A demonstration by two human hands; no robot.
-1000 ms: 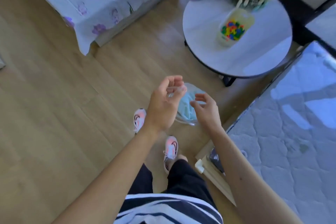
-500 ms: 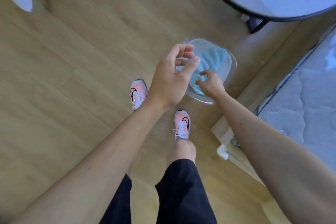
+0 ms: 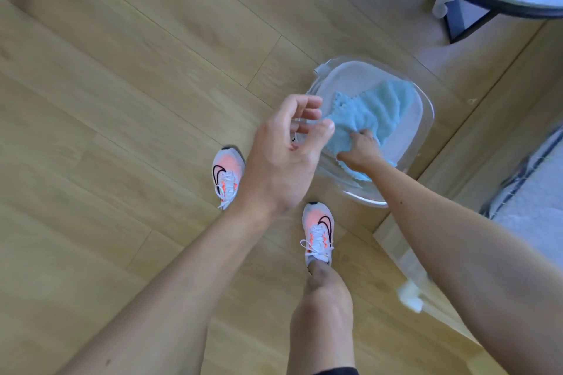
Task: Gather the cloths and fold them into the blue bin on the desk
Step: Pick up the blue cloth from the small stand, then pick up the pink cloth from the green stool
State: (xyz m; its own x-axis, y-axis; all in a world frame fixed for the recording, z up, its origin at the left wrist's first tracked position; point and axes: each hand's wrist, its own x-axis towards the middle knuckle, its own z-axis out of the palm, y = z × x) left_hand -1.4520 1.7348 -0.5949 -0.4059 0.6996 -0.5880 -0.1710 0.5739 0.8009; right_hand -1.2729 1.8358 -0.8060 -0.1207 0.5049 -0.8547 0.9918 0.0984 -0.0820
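A light blue cloth with a scalloped edge lies inside a clear plastic tub that stands on the wooden floor. My right hand reaches down into the tub and is closed on the near part of the cloth. My left hand hovers above the tub's left rim, fingers curled and apart, holding nothing. The blue bin and the desk are out of view.
My two feet in white and orange shoes stand just left of the tub. A round table's edge and dark leg are at the upper right. A mattress and wooden bed frame run along the right.
The view has tilted down and moved closer to the tub. My right hand went down into the tub and took hold of the cloth. My left hand stayed above the rim.
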